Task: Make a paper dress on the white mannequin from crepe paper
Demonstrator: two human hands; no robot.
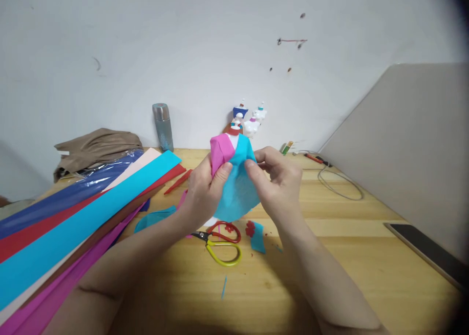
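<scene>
A thin blue strip (223,287) lies on the bench (337,256) nearest the viewer, below both grips. Beyond it, scissors (205,235) with one red and one yellow handle lie under the gap between the grips, and a blue scrap (258,240) with a red flower-shaped cutout (250,229) at its edge lies just below the right grip. Long coloured sheets (91,225) slant in from the left, their far ends stopping short of the left grip (205,188) and crowding that side. The left grip is closed on the pink-and-blue piece (238,188), its thumb pressed near where the two colours meet; the right grip (278,181) pinches the blue side near its edge. The piece is held up above the bench between them, its lower edge hanging loose. Rightward of the right grip, bench surface gives room as far as the phone (427,252) and the slanting edge of the grey panel (410,129). Farther out, a cable (344,195) curls right of the grips, small white figures (252,126) stand behind the piece, and a flask (163,127) stands beyond the left grip, near the wall (176,46).
</scene>
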